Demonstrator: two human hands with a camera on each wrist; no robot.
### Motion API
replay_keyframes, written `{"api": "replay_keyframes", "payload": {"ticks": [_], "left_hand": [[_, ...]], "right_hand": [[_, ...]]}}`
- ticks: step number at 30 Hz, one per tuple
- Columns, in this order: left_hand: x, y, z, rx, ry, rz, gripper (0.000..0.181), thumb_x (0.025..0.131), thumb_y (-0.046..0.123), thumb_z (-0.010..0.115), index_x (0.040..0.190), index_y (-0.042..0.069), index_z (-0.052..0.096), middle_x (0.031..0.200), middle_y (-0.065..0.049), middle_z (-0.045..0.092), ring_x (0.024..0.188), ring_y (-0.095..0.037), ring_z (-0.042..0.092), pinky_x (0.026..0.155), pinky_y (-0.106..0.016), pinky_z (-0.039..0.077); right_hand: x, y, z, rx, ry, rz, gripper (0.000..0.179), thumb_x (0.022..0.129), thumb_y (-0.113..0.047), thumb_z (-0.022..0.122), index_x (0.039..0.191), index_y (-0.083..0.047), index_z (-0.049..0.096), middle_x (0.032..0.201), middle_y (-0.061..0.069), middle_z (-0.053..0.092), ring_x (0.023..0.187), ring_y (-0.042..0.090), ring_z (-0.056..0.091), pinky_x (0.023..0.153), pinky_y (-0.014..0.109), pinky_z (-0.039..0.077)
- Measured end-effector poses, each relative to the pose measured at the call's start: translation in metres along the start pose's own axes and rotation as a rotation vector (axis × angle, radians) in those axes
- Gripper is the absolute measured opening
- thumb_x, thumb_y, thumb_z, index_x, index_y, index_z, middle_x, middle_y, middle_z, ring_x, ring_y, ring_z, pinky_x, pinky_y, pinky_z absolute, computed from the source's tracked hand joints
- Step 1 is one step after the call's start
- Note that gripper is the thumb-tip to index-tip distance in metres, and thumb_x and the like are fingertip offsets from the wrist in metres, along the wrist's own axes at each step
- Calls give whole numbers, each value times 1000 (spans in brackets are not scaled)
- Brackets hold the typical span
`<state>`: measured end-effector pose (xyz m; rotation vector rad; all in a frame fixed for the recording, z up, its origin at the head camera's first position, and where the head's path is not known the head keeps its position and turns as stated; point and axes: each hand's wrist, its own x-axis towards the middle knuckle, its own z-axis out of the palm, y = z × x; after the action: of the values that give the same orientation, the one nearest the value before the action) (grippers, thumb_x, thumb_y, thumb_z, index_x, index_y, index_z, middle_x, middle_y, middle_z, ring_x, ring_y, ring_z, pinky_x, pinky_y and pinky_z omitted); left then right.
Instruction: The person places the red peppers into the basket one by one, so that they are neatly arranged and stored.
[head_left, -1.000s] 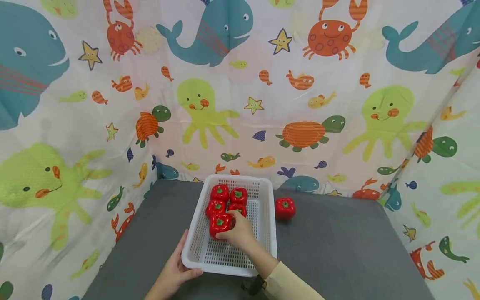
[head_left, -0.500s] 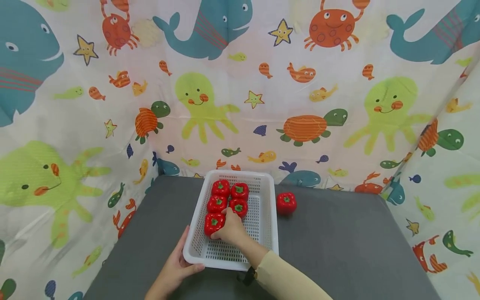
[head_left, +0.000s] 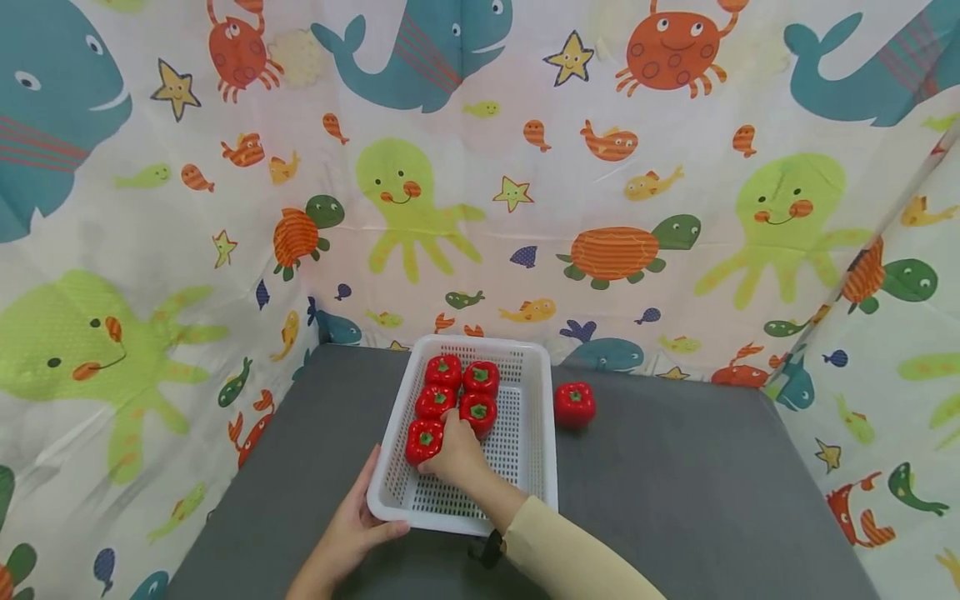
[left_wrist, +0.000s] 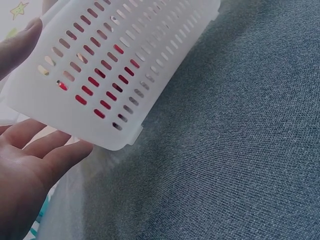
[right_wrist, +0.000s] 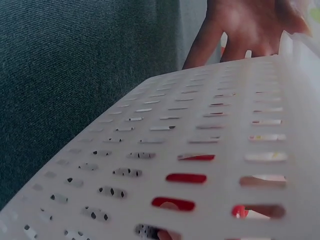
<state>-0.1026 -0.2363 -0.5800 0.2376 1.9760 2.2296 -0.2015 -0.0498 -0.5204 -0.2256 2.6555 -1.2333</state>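
Observation:
A white perforated plastic basket (head_left: pixel 543 450) holds several glossy red bell peppers in two columns. My right hand (head_left: pixel 459 454) reaches over the near rim and grips the nearest red bell pepper (head_left: pixel 423 442) of the left column, thumb on its near side and fingers on its far side. Just beyond those fingers sits another bell pepper (head_left: pixel 478 412) in the right column. My left hand (head_left: pixel 351 525) holds the basket's near-left corner, thumb at the front and fingers along the left side. In the left wrist view, the left fingers (left_wrist: pixel 65 150) lie against the basket's outside wall.
One more red bell pepper (head_left: pixel 574 406) stands on the dark grey tabletop (head_left: pixel 675 500), right of the basket. A curtain (head_left: pixel 465 208) printed with sea animals hangs behind the table and along both sides.
My right hand has moved left with the bell pepper, bringing it into line with the left column. The left hand stays on the basket corner. The head view has shifted slightly.

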Motion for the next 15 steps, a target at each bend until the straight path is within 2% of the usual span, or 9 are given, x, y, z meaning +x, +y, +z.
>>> {"api": "replay_keyframes", "payload": {"ticks": [7, 15], "left_hand": [[1, -1, -1, 10, -5, 9, 111, 85, -4, 76, 164, 25, 2, 167, -19, 13, 139, -56, 35, 96, -36, 54], [0, 1, -1, -11, 13, -39, 113, 83, -4, 77, 163, 31, 5, 168, -13, 14, 141, -53, 34, 96, -37, 54]], "right_hand": [[-2, 0, -5, -13, -16, -20, 94, 66, -17, 94, 143, -6, 41, 134, 16, 59, 122, 35, 57, 98, 58, 52], [-11, 2, -19, -27, -71, -19, 88, 69, -14, 91, 144, -6, 45, 137, 18, 58, 126, 37, 55, 97, 60, 52]]}}
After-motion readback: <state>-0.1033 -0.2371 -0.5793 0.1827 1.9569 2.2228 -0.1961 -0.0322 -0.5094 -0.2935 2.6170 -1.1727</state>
